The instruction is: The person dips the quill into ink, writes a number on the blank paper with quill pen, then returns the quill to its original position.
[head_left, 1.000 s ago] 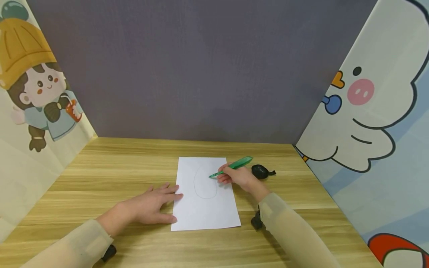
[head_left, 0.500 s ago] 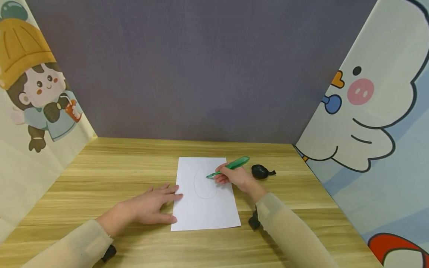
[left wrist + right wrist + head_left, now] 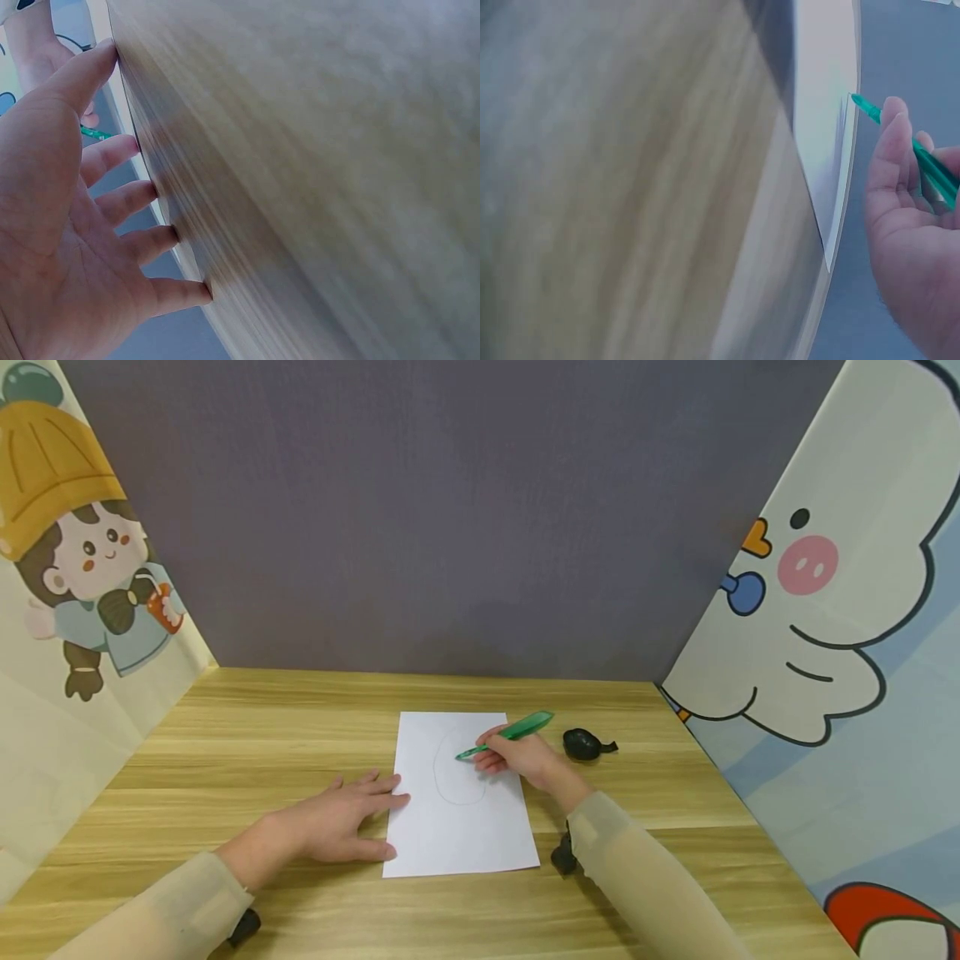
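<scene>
A white sheet of paper (image 3: pixel 457 847) lies on the wooden table and bears a thin, rounded pencil-like outline. My right hand (image 3: pixel 521 755) pinches a green pen (image 3: pixel 531 723) over the sheet's upper right part, its tip inside the outline. In the right wrist view the pen (image 3: pixel 934 171) passes between the fingers of that hand (image 3: pixel 915 232), tip toward the paper (image 3: pixel 825 105). My left hand (image 3: pixel 337 820) rests at the paper's left edge, fingers spread, thumb and some fingertips on the sheet. The left wrist view shows this hand (image 3: pixel 82 217) with its fingers extended onto the surface.
A small black rounded object (image 3: pixel 585 744) with a short tail lies on the table (image 3: pixel 300 735) right of the paper. A dark grey panel (image 3: pixel 450 527) stands behind the table. Cartoon-printed walls flank it, a figure (image 3: pixel 97 577) at left and a white character (image 3: pixel 855 610) at right.
My right hand has shifted a little left with the pen, and the pen tip has moved left inside the outline. The left hand and the paper have stayed in place.
</scene>
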Tool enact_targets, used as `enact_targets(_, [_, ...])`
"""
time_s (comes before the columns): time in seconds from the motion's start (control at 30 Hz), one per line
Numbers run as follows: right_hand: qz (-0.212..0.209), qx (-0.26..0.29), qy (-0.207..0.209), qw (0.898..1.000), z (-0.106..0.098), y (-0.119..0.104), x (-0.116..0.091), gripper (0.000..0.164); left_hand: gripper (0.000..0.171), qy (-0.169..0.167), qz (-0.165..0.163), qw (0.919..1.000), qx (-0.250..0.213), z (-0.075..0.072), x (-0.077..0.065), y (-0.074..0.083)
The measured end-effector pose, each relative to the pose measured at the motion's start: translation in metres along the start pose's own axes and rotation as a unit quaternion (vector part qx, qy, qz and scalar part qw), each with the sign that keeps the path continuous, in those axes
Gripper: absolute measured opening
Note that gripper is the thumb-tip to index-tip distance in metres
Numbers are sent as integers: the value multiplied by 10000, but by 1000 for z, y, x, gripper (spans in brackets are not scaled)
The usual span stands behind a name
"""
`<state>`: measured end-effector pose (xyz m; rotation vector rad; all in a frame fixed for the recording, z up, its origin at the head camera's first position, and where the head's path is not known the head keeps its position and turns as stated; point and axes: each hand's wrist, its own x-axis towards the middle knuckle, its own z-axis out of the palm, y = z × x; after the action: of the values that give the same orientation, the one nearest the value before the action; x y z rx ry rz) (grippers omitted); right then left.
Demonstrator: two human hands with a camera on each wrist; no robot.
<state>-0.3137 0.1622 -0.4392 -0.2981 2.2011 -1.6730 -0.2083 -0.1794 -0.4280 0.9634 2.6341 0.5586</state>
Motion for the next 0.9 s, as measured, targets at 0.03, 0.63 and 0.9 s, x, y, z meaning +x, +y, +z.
enact_targets(0.03, [-6,-11,-5,10000,1,-1,0,34,83,-2,-3,10000,-5,0,0,0])
enact_targets(0.63, [-38,-33,-155,9999,8,-3,-1,34,83,17,-35,10000,37,0,0,1])
enact_targets(0.9, [-54,-36,-157,9999,13,-6,-2,33,82,-12,-42,10000,1,0,0,-1])
